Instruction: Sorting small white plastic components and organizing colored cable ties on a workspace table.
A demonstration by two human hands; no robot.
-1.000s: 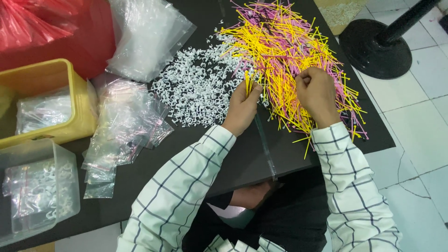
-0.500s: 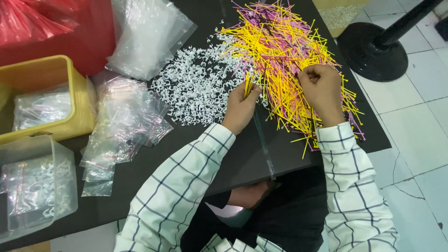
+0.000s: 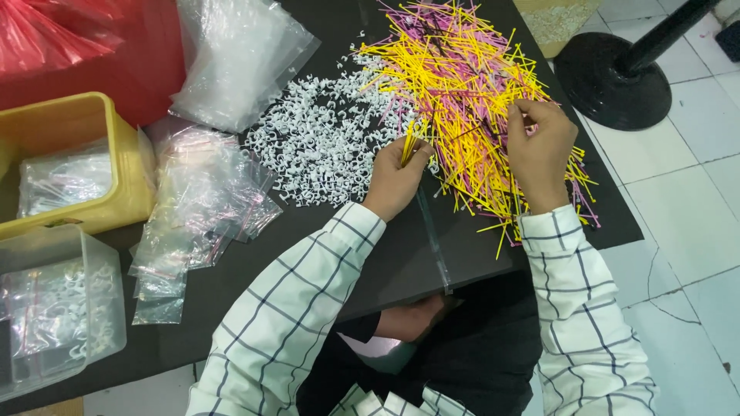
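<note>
A big heap of thin yellow and pink sticks [image 3: 462, 85] lies on the black table [image 3: 385, 254]. My left hand [image 3: 395, 181] is closed around a small bunch of yellow sticks at the heap's near left edge. My right hand [image 3: 539, 150] hovers over the heap's right side, fingertips pinching at a stick. Left of the heap spreads a pile of small white plastic clips [image 3: 320, 142].
Small clear zip bags [image 3: 196, 208] lie left of the clips, a larger clear bag [image 3: 239, 54] behind them. A yellow bin [image 3: 123, 166] and a clear box [image 3: 108, 308] hold bagged parts at left. A red bag [image 3: 69, 38] sits far left. A black stand base [image 3: 617, 73] is on the tiled floor.
My right hand has lifted slightly and shifted right over the sticks. My left hand stays put with its yellow bunch.
</note>
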